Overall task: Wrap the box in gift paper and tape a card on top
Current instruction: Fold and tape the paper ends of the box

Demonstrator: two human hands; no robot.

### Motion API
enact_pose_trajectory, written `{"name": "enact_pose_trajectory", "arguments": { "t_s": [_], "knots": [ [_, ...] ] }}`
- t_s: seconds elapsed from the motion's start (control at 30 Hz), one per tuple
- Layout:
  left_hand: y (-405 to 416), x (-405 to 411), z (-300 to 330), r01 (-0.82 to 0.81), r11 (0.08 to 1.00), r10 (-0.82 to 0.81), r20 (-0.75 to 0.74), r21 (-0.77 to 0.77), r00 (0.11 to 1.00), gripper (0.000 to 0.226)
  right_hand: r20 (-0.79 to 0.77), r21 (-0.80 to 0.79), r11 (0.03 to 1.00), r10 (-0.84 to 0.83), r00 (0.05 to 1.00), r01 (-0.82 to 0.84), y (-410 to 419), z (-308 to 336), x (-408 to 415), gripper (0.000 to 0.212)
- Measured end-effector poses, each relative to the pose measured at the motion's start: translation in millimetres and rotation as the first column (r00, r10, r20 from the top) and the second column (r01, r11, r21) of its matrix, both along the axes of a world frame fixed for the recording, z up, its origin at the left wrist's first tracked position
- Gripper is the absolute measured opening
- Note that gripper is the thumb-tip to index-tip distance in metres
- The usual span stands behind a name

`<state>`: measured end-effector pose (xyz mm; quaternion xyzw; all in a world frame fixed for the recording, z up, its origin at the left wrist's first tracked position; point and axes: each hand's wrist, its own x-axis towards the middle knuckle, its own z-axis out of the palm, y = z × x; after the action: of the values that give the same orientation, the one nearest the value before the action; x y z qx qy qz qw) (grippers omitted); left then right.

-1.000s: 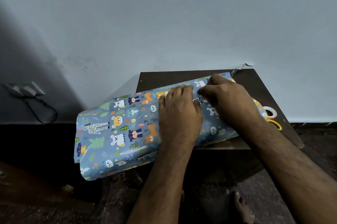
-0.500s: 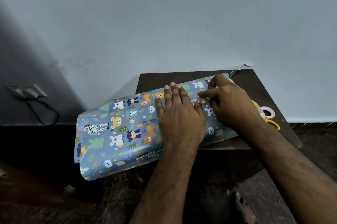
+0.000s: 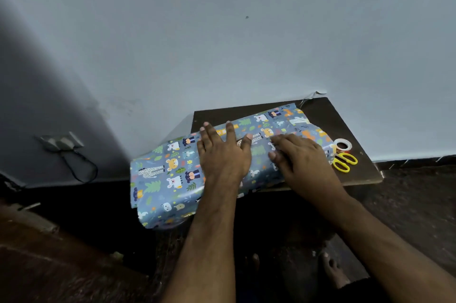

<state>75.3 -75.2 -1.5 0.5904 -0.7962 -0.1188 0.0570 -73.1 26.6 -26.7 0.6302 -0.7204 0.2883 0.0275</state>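
Both hands, left hand (image 3: pixel 223 154) and right hand (image 3: pixel 297 154), press flat on gift paper (image 3: pixel 167 172).

A plain home room: bare painted wall (image 3: pixel 222 43), low dark wooden table (image 3: pixel 328 115), wall socket (image 3: pixel 60 142)

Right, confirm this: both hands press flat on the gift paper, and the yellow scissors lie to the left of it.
Not quite. The head view shows the scissors right of the paper, beside the tape. Both hands, left and right, do press on the paper.
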Motion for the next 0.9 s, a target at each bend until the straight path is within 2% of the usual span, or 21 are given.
{"name": "enact_pose_trajectory", "arguments": {
  "t_s": [0.07, 0.13, 0.23, 0.3, 0.33, 0.37, 0.43, 0.5, 0.57, 0.63, 0.77, 0.83, 0.9],
  "knots": [
    [0.1, 6.3, 4.6, -0.026, 1.0, 0.026, 0.0, 0.01, 1.0, 0.075, 0.043, 0.084, 0.994, -0.069, 0.997, 0.065, 11.1, 2.5, 11.9, 0.052],
    [-1.9, 8.6, 8.3, -0.032, 0.999, 0.032, 0.003, 0.008, 0.999, 0.078, 0.084, 0.123, 0.984, -0.143, 0.986, 0.132, 22.9, 2.6, 26.0, 0.044],
    [-8.3, 17.5, 17.9, 0.017, 1.0, -0.017, 0.068, 0.009, 0.998, 0.089, 0.154, 0.022, 0.957, -0.288, 0.945, 0.288, 46.6, 5.8, 50.5, 0.03],
    [-10.4, 28.1, 25.5, 0.056, 0.998, -0.056, 0.105, 0.004, 0.993, 0.096, 0.394, 0.072, 0.94, -0.334, 0.856, 0.333, 55.6, 3.1, 58.8, 0.03],
    [-11.5, 33.5, 28.9, 0.068, 0.998, -0.068, 0.114, 0.008, 0.991, 0.098, 0.578, 0.163, 0.941, -0.335, 0.744, 0.297, 56.6, 3.2, 63.1, 0.035],
    [-12.7, 38.5, 33.8, 0.072, 0.997, -0.072, 0.122, 0.009, 0.99, 0.1, 0.739, 0.273, 0.938, -0.347, 0.578, 0.215, 55.1, 3.5, 68.6, 0.043],
    [-19.5, 44.6, 40.7, 0.046, 0.998, -0.05, 0.106, 0.04, 0.993, 0.105, 0.873, 0.429, 0.903, -0.422, 0.243, 0.025, 47.9, 1.0, 77.5, 0.059],
    [-26.2, 48.3, 45.9, 0.008, 0.99, -0.015, 0.05, 0.14, 0.999, 0.115, 0.902, 0.432, 0.899, -0.429, 0.055, -0.074, 37.4, -1.7, 82.2, 0.074],
    [-29.1, 49.3, 43.2, 0.009, 0.968, 0.009, -0.07, 0.252, 0.998, 0.119, 0.919, 0.386, 0.92, -0.39, -0.065, -0.059, 27.1, -4.3, 82.5, 0.086],
    [-24.8, 53.1, 35.1, 0.004, 0.955, 0.051, -0.179, 0.295, 0.982, 0.119, 0.917, 0.381, 0.924, -0.379, -0.122, -0.005, 22.1, -6.9, 85.5, 0.088],
    [-14.9, 67.8, 32.2, -0.037, 0.962, 0.101, -0.225, 0.271, 0.969, 0.113, 0.925, 0.352, 0.935, -0.341, -0.166, 0.039, 21.6, -5.6, 100.4, 0.078],
    [-9.2, 78.9, 38.0, -0.058, 0.957, 0.134, -0.255, 0.283, 0.958, 0.108, 0.946, 0.311, 0.949, -0.302, -0.117, 0.06, 25.6, 0.5, 106.1, 0.072],
    [-1.0, 93.4, 50.3, -0.07, 0.958, 0.157, -0.306, 0.277, 0.939, 0.1, 0.973, 0.23, 0.969, -0.231, 0.001, 0.088, 34.0, 11.7, 110.2, 0.065]
  ]
}}
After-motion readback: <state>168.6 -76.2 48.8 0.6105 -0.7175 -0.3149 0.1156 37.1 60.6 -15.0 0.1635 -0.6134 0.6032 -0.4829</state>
